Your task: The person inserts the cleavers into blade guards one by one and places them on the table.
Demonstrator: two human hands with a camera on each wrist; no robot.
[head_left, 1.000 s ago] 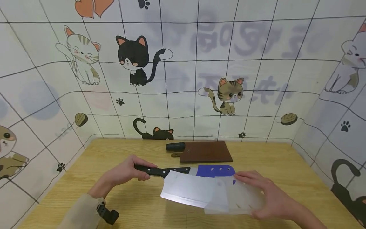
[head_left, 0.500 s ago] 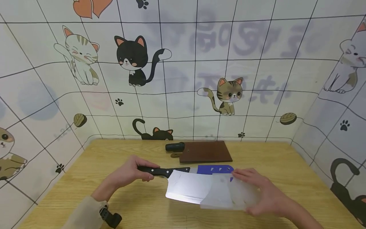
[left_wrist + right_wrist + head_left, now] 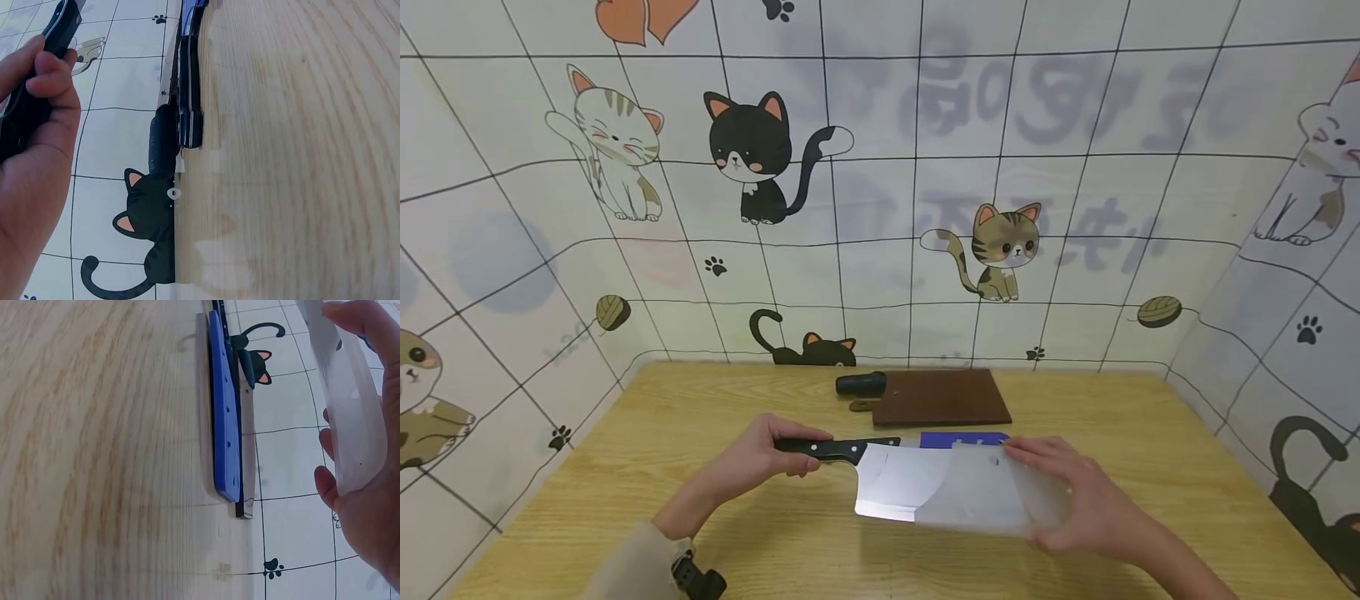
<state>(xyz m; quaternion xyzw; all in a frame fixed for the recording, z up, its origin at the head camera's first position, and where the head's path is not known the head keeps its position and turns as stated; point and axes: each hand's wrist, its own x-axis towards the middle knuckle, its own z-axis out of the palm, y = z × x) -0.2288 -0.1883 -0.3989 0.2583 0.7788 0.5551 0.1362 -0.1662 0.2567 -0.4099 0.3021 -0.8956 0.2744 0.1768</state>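
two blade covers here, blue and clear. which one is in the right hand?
The clear cover: the right hand holds it with the cleaver blade partly inside. The blue cover lies flat on the table, behind it, untouched.

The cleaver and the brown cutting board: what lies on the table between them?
A blue sheath lies between the cleaver and the cutting board, partly hidden behind the clear cover; head view.

A kitchen: cleaver (image 3: 895, 487), cutting board (image 3: 942, 397) (cat-patterned tiles (image 3: 880, 183)).

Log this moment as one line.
left hand: grips cleaver handle | right hand: holds translucent sheath over blade | table: blue sheath, dark board
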